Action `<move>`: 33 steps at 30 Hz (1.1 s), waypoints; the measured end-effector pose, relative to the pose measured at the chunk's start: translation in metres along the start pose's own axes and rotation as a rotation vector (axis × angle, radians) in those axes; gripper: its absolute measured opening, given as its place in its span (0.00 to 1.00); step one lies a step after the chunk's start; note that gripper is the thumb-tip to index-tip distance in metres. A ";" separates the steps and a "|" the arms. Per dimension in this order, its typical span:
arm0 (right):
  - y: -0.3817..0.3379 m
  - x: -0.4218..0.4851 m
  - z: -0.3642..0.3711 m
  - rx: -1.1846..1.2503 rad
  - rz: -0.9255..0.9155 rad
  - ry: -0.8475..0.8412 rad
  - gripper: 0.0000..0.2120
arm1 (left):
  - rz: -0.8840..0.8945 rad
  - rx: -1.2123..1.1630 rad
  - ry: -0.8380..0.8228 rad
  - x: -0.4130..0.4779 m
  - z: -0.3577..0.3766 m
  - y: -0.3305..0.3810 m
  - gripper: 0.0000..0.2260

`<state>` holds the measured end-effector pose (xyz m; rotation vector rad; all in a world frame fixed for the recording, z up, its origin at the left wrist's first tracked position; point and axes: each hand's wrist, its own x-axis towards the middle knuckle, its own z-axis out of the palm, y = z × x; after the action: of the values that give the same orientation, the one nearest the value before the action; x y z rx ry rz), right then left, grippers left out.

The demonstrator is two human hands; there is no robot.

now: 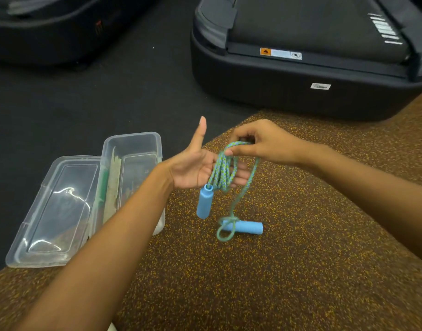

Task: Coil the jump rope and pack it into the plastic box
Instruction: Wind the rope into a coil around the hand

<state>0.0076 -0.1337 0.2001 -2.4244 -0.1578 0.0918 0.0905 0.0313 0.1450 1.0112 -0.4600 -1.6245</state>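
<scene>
1. The left hand (193,167) is spread open, palm up and tilted toward the right, thumb pointing straight up; its fingers (241,179) are extended with several turns of the jump rope (221,173) wound around them.
2. The right hand (260,143) pinches the top of the rope loops between thumb and fingertips, fingers curled narrow and closed on the cord just above the left fingers.
3. Both forearms reach in from the lower edge, the left from the lower left, the right from the right side, meeting in the middle of the view above the floor.
4. One blue handle (204,202) hangs upright from the coil, just below the left palm, off the floor.
5. The other blue handle (247,227) lies on its side on the brown speckled floor (276,271), with a loose loop of rope knotted around its left end and a strand rising to the hands.
6. The clear plastic box (133,144) sits open on the floor to the left, partly behind the left forearm; its lid (54,211) lies flat beside it.
7. A dark treadmill (300,68) stands beyond the hands, bearing an orange-and-white warning label (280,53) and a small white sticker (320,86); the writing is too small to read.
</scene>
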 end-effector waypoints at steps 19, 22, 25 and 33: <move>0.021 -0.001 0.016 0.055 0.068 0.007 0.12 | 0.165 -0.222 -0.236 -0.009 -0.014 0.009 0.53; 0.024 -0.001 0.023 0.066 0.107 -0.026 0.07 | 0.231 -0.279 -0.249 -0.010 -0.018 0.009 0.52; 0.031 -0.002 0.028 0.076 0.160 -0.043 0.10 | 0.300 -0.382 -0.299 -0.012 -0.024 0.007 0.52; 0.034 -0.010 0.034 0.527 0.282 -0.175 0.13 | 0.393 -0.498 -0.425 -0.017 -0.030 0.011 0.53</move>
<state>-0.0034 -0.1387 0.1528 -1.8954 0.1208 0.4192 0.1216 0.0504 0.1427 0.1834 -0.4676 -1.4819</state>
